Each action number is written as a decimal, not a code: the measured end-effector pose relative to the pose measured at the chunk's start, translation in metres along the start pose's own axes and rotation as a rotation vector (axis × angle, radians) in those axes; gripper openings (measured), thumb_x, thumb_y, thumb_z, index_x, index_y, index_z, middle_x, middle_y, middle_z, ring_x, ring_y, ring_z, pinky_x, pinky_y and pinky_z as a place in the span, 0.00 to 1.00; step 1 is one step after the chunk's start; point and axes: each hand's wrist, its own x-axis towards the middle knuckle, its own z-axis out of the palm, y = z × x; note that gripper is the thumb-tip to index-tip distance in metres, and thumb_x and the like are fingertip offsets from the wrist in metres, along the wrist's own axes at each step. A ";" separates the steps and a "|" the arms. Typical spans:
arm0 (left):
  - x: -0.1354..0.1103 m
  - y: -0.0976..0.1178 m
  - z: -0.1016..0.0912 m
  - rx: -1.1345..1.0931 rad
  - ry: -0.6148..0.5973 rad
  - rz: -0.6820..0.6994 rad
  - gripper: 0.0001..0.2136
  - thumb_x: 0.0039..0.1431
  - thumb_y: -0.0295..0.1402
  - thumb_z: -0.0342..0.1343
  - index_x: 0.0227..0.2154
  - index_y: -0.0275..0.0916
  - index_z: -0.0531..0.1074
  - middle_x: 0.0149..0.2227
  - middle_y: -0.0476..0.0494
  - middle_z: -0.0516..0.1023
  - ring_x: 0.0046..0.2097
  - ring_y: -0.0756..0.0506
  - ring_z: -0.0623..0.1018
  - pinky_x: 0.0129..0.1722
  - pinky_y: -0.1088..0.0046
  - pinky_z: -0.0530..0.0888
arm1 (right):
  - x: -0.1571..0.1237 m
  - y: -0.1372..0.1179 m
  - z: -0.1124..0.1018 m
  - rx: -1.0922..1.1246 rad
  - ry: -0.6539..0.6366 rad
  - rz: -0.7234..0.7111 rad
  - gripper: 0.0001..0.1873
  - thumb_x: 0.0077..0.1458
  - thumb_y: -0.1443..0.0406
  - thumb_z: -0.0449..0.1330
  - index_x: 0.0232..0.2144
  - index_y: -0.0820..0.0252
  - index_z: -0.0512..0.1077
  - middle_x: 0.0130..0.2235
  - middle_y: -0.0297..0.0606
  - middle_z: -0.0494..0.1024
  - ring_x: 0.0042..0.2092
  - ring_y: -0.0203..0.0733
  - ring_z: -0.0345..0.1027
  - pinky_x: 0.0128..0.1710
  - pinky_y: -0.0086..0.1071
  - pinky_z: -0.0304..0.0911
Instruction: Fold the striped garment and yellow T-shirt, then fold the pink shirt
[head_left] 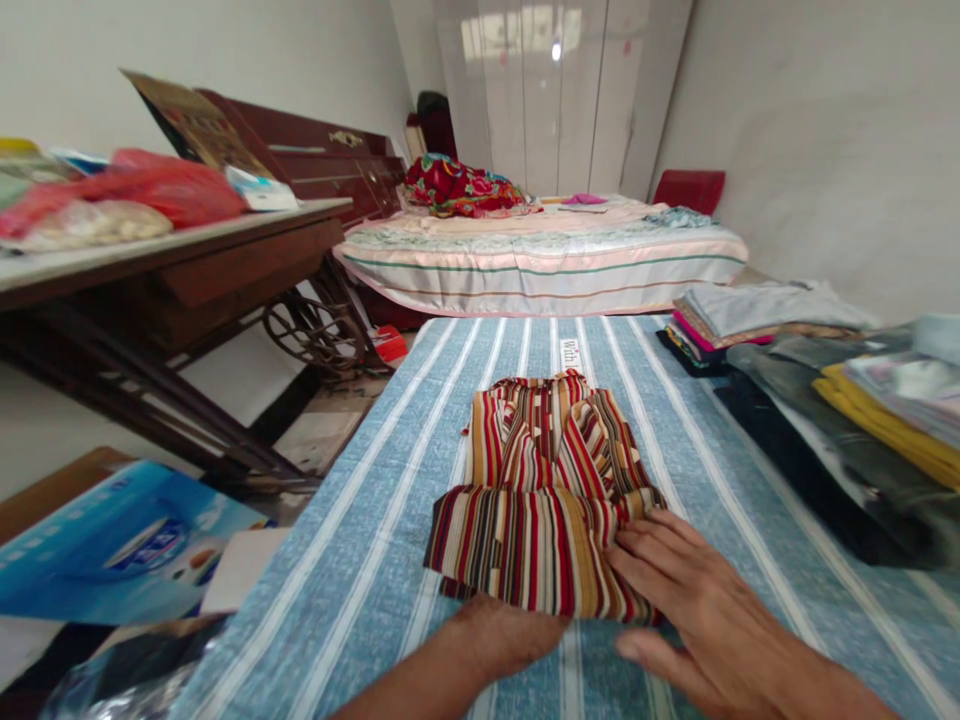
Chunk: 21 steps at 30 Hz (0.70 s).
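Note:
A striped shirt in red, tan, black and white lies partly folded on the blue striped bedsheet, its lower part turned up over the rest. The collar end points away from me. My left hand reaches under the near edge of the shirt, so its fingers are hidden beneath the cloth. Flat on the shirt's right near corner rests my right hand, fingers stretched out and thumb apart.
Stacks of folded clothes and trousers lie along the right side. To the left stand a sewing machine table with bags on it and a blue carton. Another bed is beyond.

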 end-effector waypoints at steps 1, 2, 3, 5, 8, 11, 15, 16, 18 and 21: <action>-0.001 0.000 0.001 0.046 -0.001 0.001 0.14 0.52 0.35 0.50 0.40 0.41 0.74 0.49 0.43 0.74 0.45 0.43 0.74 0.38 0.66 0.74 | 0.006 0.004 -0.003 0.049 -0.032 0.005 0.17 0.59 0.56 0.51 0.43 0.59 0.71 0.40 0.41 0.77 0.42 0.44 0.70 0.52 0.44 0.58; -0.001 0.001 0.001 0.083 0.009 -0.004 0.15 0.52 0.35 0.49 0.40 0.40 0.74 0.47 0.43 0.76 0.45 0.44 0.74 0.39 0.67 0.73 | 0.013 0.009 -0.005 0.081 -0.040 0.021 0.15 0.61 0.59 0.49 0.40 0.59 0.72 0.36 0.40 0.77 0.39 0.41 0.70 0.50 0.41 0.59; -0.002 0.001 0.001 0.094 0.022 -0.016 0.15 0.51 0.35 0.48 0.39 0.40 0.74 0.45 0.43 0.77 0.45 0.44 0.74 0.40 0.67 0.73 | 0.021 0.015 -0.004 0.083 -0.018 0.049 0.15 0.62 0.62 0.47 0.38 0.59 0.72 0.32 0.39 0.77 0.36 0.39 0.70 0.47 0.39 0.61; -0.005 0.000 0.000 0.188 -0.006 0.048 0.15 0.53 0.35 0.47 0.40 0.39 0.74 0.45 0.41 0.77 0.46 0.43 0.74 0.43 0.65 0.72 | 0.035 0.025 -0.001 0.002 0.049 0.147 0.15 0.62 0.64 0.46 0.36 0.61 0.73 0.31 0.40 0.76 0.35 0.41 0.70 0.41 0.38 0.63; -0.011 -0.003 -0.002 0.715 -0.122 0.441 0.16 0.57 0.33 0.45 0.45 0.40 0.71 0.48 0.40 0.75 0.49 0.40 0.73 0.48 0.59 0.70 | 0.052 0.033 0.002 -0.176 -0.059 0.367 0.16 0.58 0.56 0.52 0.36 0.62 0.73 0.35 0.46 0.76 0.39 0.50 0.70 0.38 0.42 0.63; -0.013 -0.007 -0.001 1.135 -0.101 0.728 0.18 0.59 0.32 0.43 0.50 0.42 0.68 0.52 0.40 0.72 0.52 0.38 0.71 0.52 0.53 0.66 | 0.062 0.036 -0.001 -0.170 -0.364 0.514 0.23 0.56 0.48 0.50 0.32 0.61 0.73 0.33 0.47 0.77 0.37 0.53 0.72 0.34 0.41 0.62; -0.011 -0.016 0.006 1.210 -0.040 0.781 0.19 0.60 0.34 0.42 0.53 0.43 0.64 0.55 0.41 0.69 0.54 0.37 0.69 0.55 0.51 0.63 | 0.069 0.043 -0.004 -0.057 -0.535 0.530 0.25 0.53 0.45 0.49 0.29 0.58 0.74 0.30 0.43 0.78 0.33 0.48 0.71 0.28 0.35 0.56; -0.010 -0.018 0.008 1.219 -0.038 0.782 0.19 0.61 0.35 0.42 0.54 0.43 0.64 0.55 0.41 0.68 0.54 0.38 0.68 0.55 0.51 0.62 | 0.071 0.047 -0.003 -0.034 -0.560 0.530 0.25 0.52 0.44 0.50 0.27 0.57 0.74 0.28 0.41 0.77 0.31 0.46 0.70 0.27 0.33 0.54; -0.009 -0.024 0.011 1.227 -0.035 0.778 0.18 0.62 0.35 0.41 0.54 0.43 0.63 0.55 0.41 0.68 0.54 0.39 0.68 0.55 0.52 0.62 | 0.074 0.055 0.001 0.031 -0.612 0.524 0.25 0.49 0.44 0.53 0.23 0.58 0.73 0.23 0.37 0.73 0.26 0.40 0.66 0.24 0.31 0.49; -0.011 -0.028 0.013 1.208 -0.043 0.805 0.18 0.62 0.36 0.41 0.53 0.43 0.64 0.55 0.41 0.69 0.54 0.40 0.68 0.54 0.54 0.63 | 0.078 0.070 0.008 0.201 -0.659 0.477 0.22 0.44 0.47 0.59 0.17 0.59 0.69 0.18 0.30 0.65 0.22 0.33 0.57 0.22 0.29 0.45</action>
